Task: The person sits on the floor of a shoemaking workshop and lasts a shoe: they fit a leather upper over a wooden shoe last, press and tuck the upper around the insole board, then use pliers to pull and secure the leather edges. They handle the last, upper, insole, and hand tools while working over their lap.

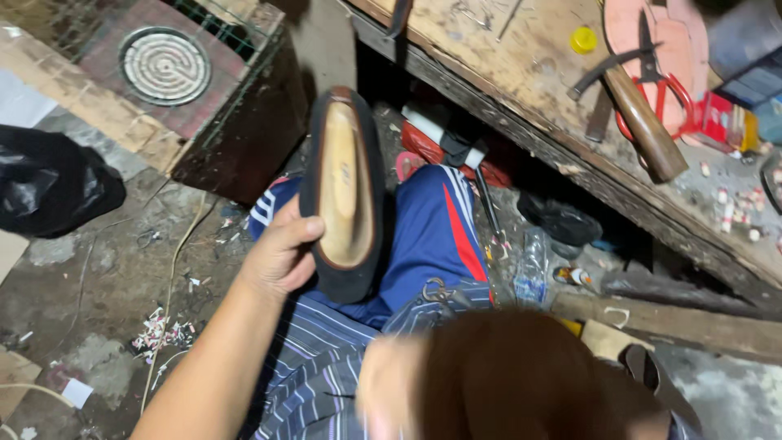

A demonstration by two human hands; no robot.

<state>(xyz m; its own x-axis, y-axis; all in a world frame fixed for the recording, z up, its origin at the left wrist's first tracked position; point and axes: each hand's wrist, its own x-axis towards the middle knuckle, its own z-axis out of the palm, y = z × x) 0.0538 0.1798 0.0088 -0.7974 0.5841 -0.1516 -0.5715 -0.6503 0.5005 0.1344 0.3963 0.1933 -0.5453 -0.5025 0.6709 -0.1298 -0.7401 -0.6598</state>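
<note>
One blurred brown shape (521, 375) fills the near lower edge and hides whatever lies behind it; the right hand cannot be told apart from this blur, so its grip cannot be judged. Beside the blur lies a striped shirt (318, 367), and past it blue trousers (423, 236) with white and red stripes.

Over the lap the left hand (281, 257) holds a sole (344, 191), thumb on its near edge, fingers wrapped behind its left rim. It stands almost upright, long axis running away from the viewer, tan inner face toward the camera inside a thick dark rubber border, rounded at both ends.

To the left, the dirty floor (106, 277) carries paper scraps (163, 332) and a thin cord (175, 269). To the right, a crushed clear bottle (531, 273) lies below the bench.

Farther off, a black bag (49, 183) sits at left, beyond it a coil burner (164, 65) on a low box. At upper right a worn workbench (521, 73) bears a hammer (639, 110), red-handled scissors (664, 90), a pink cut sheet (652, 33) and a yellow cap (583, 39).
</note>
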